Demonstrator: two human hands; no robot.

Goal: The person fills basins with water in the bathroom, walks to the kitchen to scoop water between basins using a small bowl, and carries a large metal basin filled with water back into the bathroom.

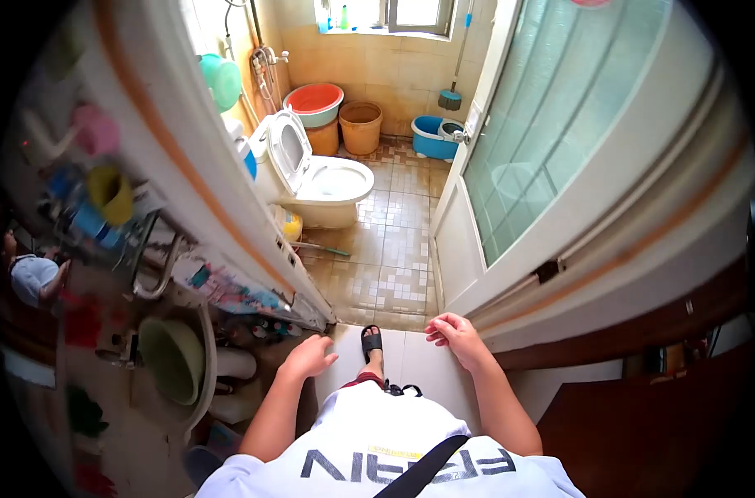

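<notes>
Nearest to my view is the white T-shirt (410, 423), crossed by a black strap (423, 466), with a bare forearm reaching forward on each side. My left hand (308, 357) hangs over the near side of the doorway, fingers loosely bent and a little apart, with nothing visible in them. My right hand (460, 336) is level with it on the other side, its fingers curled in toward the thumb; whether they pinch something small I cannot tell. Between the hands, closer to the left one, a foot in a black sandal (371, 339) points straight ahead on the pale floor (410, 365).

Off to the left, well apart from my left hand, a green basin (171, 361) tilts at the washbasin (209, 349).

Just beyond my right fingers stands the glass-panelled door (458, 249), swung open. It lies ahead and to the right, its long axis upright, its bottom edge running away from me. The right hand is clearly the nearer one. The door handle (460, 137) is well ahead of those fingers, at the far edge, touched by neither hand.

Further in, a green-tipped stick (326, 249) lies crosswise on the tiles, ahead of my left hand and beside the toilet (332, 181), whose lid is up. At the back stand a brown bucket (361, 133) and a blue mop bucket (431, 148), below the window (386, 17).
</notes>
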